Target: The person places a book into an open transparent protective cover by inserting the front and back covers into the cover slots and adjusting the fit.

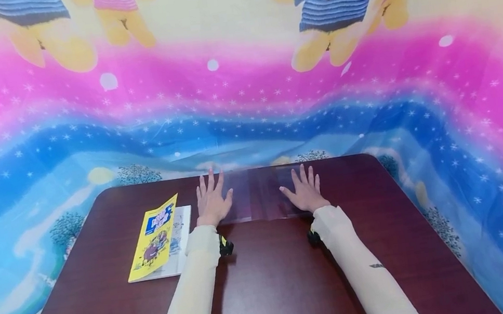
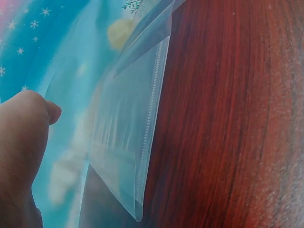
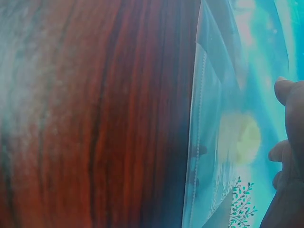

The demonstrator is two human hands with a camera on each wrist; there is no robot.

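Note:
A clear plastic book cover (image 1: 263, 197) lies spread out at the far edge of the dark wooden table. My left hand (image 1: 212, 201), palm down with fingers spread, lies over its left end. Over the right end, my right hand (image 1: 307, 192) is spread the same way. How firmly either hand presses cannot be seen. In the left wrist view the cover's seamed near edge (image 2: 149, 114) shows beside the left thumb (image 2: 54, 113). The right wrist view shows that edge (image 3: 195, 123) too, left of the right hand (image 3: 293, 118). Neither hand grips anything.
To the left of my left forearm lies a book (image 1: 158, 242), its yellow front cover standing partly raised over white printed pages. A patterned blue and pink cloth (image 1: 243, 90) hangs behind the table (image 1: 272, 285) and along its sides.

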